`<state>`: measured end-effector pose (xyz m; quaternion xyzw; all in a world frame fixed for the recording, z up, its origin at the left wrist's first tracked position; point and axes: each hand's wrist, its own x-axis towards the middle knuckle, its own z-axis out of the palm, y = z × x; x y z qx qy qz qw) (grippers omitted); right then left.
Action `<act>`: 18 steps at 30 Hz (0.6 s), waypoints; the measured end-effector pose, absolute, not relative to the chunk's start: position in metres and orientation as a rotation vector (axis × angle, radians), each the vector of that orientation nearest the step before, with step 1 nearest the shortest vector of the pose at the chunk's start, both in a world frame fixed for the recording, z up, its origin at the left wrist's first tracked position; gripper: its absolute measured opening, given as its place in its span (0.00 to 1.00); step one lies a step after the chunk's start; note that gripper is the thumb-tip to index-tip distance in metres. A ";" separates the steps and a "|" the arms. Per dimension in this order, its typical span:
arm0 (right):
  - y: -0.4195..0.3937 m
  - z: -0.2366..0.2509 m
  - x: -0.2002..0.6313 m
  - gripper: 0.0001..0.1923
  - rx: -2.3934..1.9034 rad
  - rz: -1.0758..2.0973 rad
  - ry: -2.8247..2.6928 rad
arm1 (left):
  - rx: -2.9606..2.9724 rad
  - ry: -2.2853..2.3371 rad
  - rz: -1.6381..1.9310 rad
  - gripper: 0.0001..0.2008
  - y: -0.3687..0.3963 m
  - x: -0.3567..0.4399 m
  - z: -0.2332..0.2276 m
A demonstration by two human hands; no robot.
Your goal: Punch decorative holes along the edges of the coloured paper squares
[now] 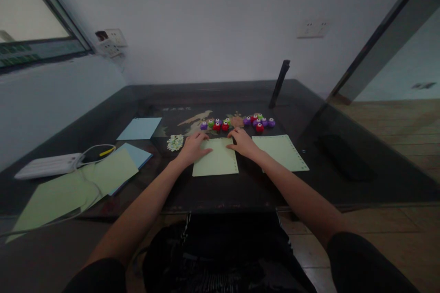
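A pale green paper sheet (216, 164) lies flat on the dark table (343, 183) in front of me. My left hand (194, 146) rests on its upper left corner with fingers spread. On the sheet's upper right corner lies my right hand (242, 143), also pressing flat. Just beyond my fingers sits a row of small round craft punches (237, 122) in purple, red and green. A second green sheet (280, 152) with punched holes along its edges lies to the right of my right wrist.
A small pile of white paper cutouts (175, 142) lies left of my left hand. Blue sheets (140, 128) and more green sheets (79, 183) cover the left side, beside a white power strip (48, 165) with cables. A dark upright object (279, 83) stands at the back.
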<state>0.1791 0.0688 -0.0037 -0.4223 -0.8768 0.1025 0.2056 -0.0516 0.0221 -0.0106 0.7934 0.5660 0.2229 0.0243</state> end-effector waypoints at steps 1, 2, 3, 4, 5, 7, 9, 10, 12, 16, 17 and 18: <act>0.069 -0.004 0.179 0.16 -1.170 0.303 -2.423 | 2.442 1.757 0.693 0.18 0.022 -0.052 -0.011; 0.070 -0.004 0.179 0.15 -1.160 0.316 -2.402 | 2.430 1.755 0.700 0.18 0.023 -0.052 -0.011; 0.070 -0.004 0.179 0.14 -1.146 0.332 -2.379 | 2.415 1.747 0.714 0.17 0.023 -0.053 -0.011; 0.071 -0.004 0.179 0.13 -1.130 0.358 -2.353 | 2.392 1.738 0.737 0.16 0.023 -0.054 -0.010; 0.072 -0.004 0.179 0.13 -1.120 0.400 -2.322 | 2.357 1.733 0.769 0.15 0.023 -0.055 -0.010; 0.073 -0.004 0.180 0.13 -1.115 0.547 -2.227 | 2.260 1.734 0.849 0.12 0.024 -0.057 -0.007; 0.075 -0.004 0.182 0.15 -1.121 0.769 -2.092 | 2.143 1.741 0.933 0.11 0.024 -0.059 -0.003; 0.076 -0.004 0.184 0.15 -1.118 0.894 -2.031 | 2.085 1.738 0.974 0.11 0.025 -0.060 -0.001; 0.075 -0.003 0.189 0.13 -1.085 1.126 -1.976 | 1.964 1.720 1.051 0.12 0.025 -0.062 0.003; 0.069 0.006 0.196 0.12 -1.015 1.296 -2.011 | 1.673 1.638 1.219 0.19 0.025 -0.062 0.005; 0.067 0.009 0.196 0.12 -1.019 1.292 -1.988 | 1.587 1.571 1.266 0.21 0.025 -0.061 0.005; 0.066 0.012 0.196 0.12 -1.030 1.290 -1.948 | 1.506 1.490 1.305 0.23 0.024 -0.060 0.004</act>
